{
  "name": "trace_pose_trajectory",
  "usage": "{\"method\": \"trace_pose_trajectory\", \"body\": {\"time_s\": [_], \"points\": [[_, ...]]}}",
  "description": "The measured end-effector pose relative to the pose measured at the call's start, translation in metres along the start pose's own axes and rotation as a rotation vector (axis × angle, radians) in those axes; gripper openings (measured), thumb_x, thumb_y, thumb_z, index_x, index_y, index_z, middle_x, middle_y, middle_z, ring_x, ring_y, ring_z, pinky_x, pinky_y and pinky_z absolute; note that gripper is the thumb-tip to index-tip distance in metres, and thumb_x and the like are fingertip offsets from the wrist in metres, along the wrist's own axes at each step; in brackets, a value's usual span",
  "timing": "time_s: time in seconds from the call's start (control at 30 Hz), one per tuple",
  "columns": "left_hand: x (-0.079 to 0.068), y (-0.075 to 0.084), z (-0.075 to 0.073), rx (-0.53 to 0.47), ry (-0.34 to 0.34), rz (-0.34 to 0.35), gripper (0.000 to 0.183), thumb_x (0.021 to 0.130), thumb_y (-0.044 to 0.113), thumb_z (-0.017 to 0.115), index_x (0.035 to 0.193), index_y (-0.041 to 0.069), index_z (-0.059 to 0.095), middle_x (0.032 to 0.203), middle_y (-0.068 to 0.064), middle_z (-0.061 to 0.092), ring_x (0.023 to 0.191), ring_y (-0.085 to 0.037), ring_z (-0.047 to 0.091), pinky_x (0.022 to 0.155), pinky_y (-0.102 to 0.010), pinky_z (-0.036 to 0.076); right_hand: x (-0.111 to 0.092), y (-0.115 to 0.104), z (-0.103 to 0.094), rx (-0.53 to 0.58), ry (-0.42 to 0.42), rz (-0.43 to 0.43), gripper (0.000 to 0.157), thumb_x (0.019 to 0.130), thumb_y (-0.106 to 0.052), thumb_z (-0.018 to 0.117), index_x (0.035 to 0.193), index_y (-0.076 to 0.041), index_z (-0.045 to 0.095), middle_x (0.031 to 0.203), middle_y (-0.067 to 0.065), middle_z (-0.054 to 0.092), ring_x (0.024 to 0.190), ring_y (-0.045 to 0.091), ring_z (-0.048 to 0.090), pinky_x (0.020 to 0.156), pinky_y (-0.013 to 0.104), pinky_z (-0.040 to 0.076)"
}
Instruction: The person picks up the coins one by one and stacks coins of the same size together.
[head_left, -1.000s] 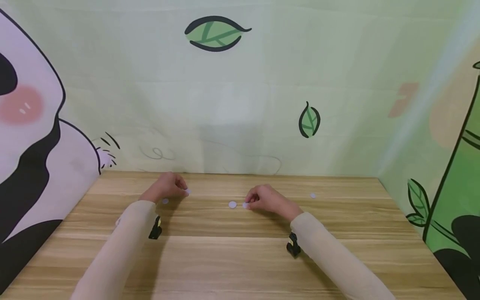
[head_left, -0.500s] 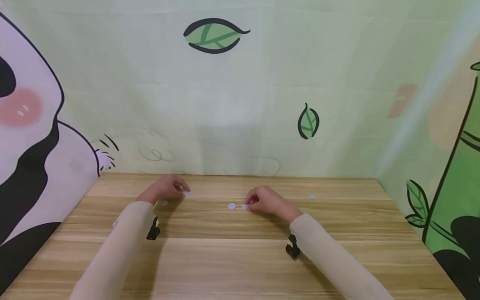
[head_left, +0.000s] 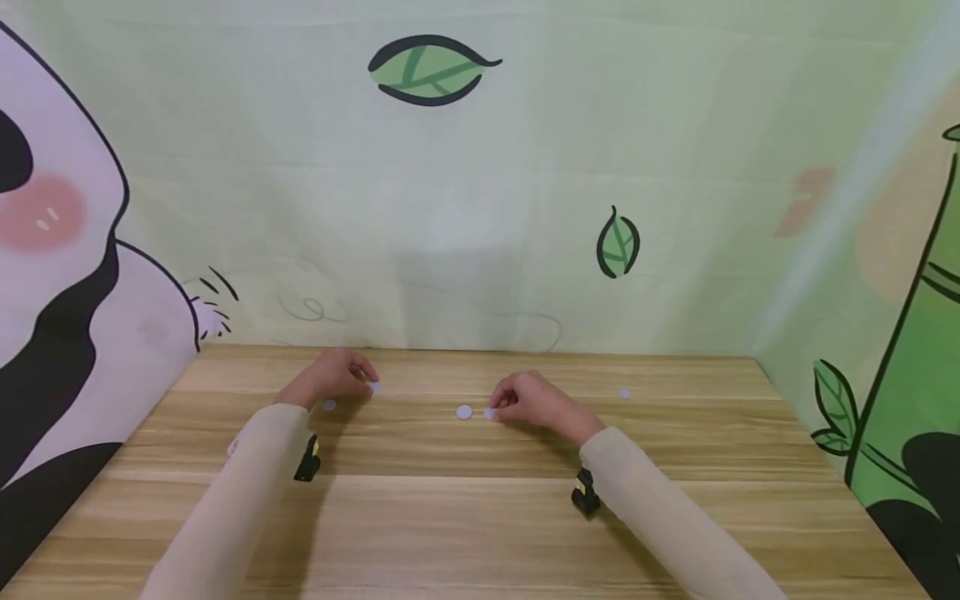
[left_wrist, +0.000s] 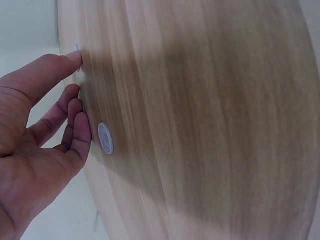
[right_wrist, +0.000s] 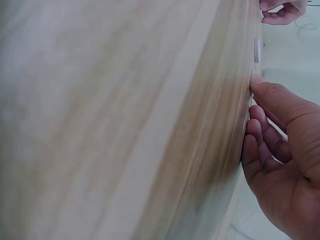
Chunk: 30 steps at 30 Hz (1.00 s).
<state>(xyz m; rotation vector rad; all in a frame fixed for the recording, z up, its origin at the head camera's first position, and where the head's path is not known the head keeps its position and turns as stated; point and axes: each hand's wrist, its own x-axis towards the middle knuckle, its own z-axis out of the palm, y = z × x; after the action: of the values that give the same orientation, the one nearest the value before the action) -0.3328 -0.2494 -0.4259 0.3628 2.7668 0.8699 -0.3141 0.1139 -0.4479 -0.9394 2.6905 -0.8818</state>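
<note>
- Head view: a wood-grained table (head_left: 465, 533) is seen across the lower half, with a pale green backdrop (head_left: 480, 167) printed with leaves and a panda behind it.
- Head view: the left hand (head_left: 330, 375) is held left of centre, thumb and forefinger brought nearly together, and a small white disc (head_left: 376, 387) is pinched at their tips.
- Head view: the right hand (head_left: 536, 398) is placed right of centre, its fingers bent inward, and a second white disc (head_left: 489, 413) is pinched at its fingertips.
- Head view: a larger white disc (head_left: 464, 412) is seen just left of the right fingertips, another disc (head_left: 330, 405) just below the left hand, and a far disc (head_left: 625, 393) toward the right, well apart.
- Left wrist view: the thumb is laid against a thin disc at upper left; the other visible fingers are curled below, and a rimmed disc is seen flat near them.
- Right wrist view: the thumb is lowered to the table's edge line at right, three fingers are curled beneath, the pinched disc is largely hidden, and a disc is seen just above the thumb tip.
</note>
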Motion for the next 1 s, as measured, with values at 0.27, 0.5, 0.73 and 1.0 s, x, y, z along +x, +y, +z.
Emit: {"method": "trace_pose_trajectory", "body": {"time_s": [0.27, 0.5, 0.73, 1.0], "points": [[0.001, -0.009, 0.000, 0.003, -0.010, 0.008, 0.020, 0.085, 0.013, 0.079, 0.103, 0.005, 0.075, 0.105, -0.013, 0.071, 0.098, -0.027, 0.062, 0.088, -0.045, 0.051, -0.001, 0.000, 0.001, -0.004, -0.012, -0.020, 0.008, 0.091, -0.013, 0.077, 0.095, -0.007, 0.074, 0.080, -0.003, 0.063, 0.075, 0.007, 0.052, 0.069, 0.022, 0.046], [0.001, -0.015, 0.002, 0.010, 0.005, 0.017, 0.020, 0.086, 0.018, 0.082, 0.101, 0.007, 0.079, 0.097, -0.006, 0.073, 0.089, -0.021, 0.060, 0.080, -0.038, 0.051, -0.002, -0.001, 0.003, -0.005, -0.015, -0.013, 0.008, 0.091, -0.012, 0.077, 0.094, -0.007, 0.073, 0.081, -0.003, 0.063, 0.076, 0.008, 0.053, 0.070, 0.022, 0.047], [0.003, -0.013, 0.003, 0.035, 0.036, 0.055, 0.014, 0.085, 0.016, 0.082, 0.095, 0.007, 0.080, 0.089, -0.003, 0.074, 0.081, -0.018, 0.060, 0.073, -0.032, 0.049, -0.003, -0.002, 0.002, -0.020, -0.001, 0.000, 0.008, 0.091, -0.012, 0.077, 0.094, -0.006, 0.074, 0.081, -0.002, 0.064, 0.076, 0.008, 0.054, 0.070, 0.022, 0.048], [0.004, -0.010, 0.004, 0.018, 0.040, 0.038, 0.014, 0.085, 0.012, 0.082, 0.096, 0.004, 0.078, 0.090, -0.005, 0.075, 0.081, -0.017, 0.061, 0.074, -0.031, 0.050, -0.001, -0.003, 0.002, -0.020, 0.003, 0.007, 0.008, 0.091, -0.011, 0.077, 0.094, -0.005, 0.074, 0.082, -0.001, 0.066, 0.076, 0.007, 0.054, 0.071, 0.022, 0.048]]}}
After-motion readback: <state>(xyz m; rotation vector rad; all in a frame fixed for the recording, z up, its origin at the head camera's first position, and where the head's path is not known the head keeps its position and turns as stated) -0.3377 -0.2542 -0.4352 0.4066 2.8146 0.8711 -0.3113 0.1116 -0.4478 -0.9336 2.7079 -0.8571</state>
